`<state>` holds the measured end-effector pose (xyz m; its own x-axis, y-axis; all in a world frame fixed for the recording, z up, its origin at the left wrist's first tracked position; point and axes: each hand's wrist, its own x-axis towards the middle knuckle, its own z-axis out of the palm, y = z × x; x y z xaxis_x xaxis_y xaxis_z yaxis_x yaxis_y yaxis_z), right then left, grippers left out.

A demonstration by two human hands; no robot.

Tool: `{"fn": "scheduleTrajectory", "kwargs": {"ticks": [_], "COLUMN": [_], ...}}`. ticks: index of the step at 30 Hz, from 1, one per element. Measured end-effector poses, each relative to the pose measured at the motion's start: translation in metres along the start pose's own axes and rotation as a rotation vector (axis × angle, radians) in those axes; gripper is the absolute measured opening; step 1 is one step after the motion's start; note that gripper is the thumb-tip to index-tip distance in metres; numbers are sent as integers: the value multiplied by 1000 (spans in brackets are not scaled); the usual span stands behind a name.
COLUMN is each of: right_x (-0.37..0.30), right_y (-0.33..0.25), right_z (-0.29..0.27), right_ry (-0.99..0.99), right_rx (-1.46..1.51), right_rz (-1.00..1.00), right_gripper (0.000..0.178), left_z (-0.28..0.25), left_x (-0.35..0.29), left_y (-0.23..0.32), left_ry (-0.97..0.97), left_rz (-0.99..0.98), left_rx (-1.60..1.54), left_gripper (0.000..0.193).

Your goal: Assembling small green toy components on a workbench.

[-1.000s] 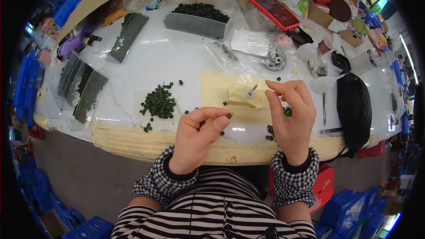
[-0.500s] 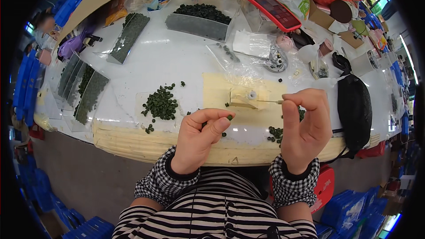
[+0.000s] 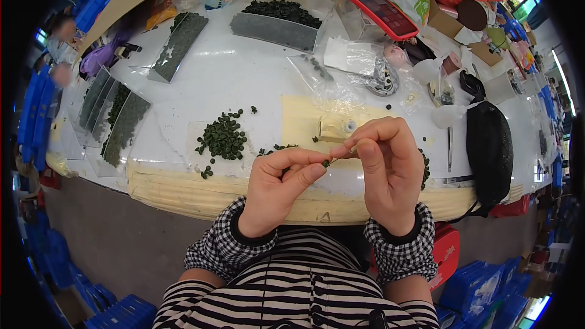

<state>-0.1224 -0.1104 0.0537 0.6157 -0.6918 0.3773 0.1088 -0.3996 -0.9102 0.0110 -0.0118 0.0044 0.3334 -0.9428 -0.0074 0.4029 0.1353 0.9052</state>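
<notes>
Between thumb and forefinger, my left hand (image 3: pixel 274 192) pinches a small dark green round piece (image 3: pixel 326 163) above the table's near edge. My right hand (image 3: pixel 393 176) is closed on a thin needle-like tool (image 3: pixel 336 159), whose tip meets or nearly meets that piece; most of its handle is hidden by the fingers. Just beyond the hands, a cream-coloured block (image 3: pixel 331 128) with a small white round cup (image 3: pixel 350 126) rests on a yellow sheet (image 3: pixel 295 116). A heap of similar green pieces (image 3: pixel 222 137) lies left of my left hand, and more (image 3: pixel 426 169) show beside my right hand.
Clear trays of green pieces stand at the left (image 3: pixel 125 128) and back (image 3: pixel 274 30). A red-cased phone (image 3: pixel 378 9) leans at the back right. Tweezers (image 3: pixel 450 149) and a black mesh pouch (image 3: pixel 489 146) lie at the right. A padded cream edge (image 3: pixel 183 192) borders the table.
My right hand has moved left with the needle-like tool, from the cup on the block to the green piece in my left hand. My left hand has hardly moved.
</notes>
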Motion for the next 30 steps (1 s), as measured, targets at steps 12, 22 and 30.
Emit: {"fn": "scheduleTrajectory", "kwargs": {"ticks": [12, 22, 30], "right_x": [4, 20, -16], "right_y": [4, 31, 5], "right_z": [-4, -16, -41], "right_ry": [190, 214, 117], "right_rx": [6, -694, -768], "right_rz": [-50, -244, -82], "right_gripper": [12, 8, 12], "left_z": [0, -2, -2], "left_x": [0, 1, -1], "left_y": [1, -1, 0], "left_ry": [13, 10, 41], "left_rz": [0, 7, 11], "left_rx": [36, 31, 40], "left_gripper": [16, 16, 17]}}
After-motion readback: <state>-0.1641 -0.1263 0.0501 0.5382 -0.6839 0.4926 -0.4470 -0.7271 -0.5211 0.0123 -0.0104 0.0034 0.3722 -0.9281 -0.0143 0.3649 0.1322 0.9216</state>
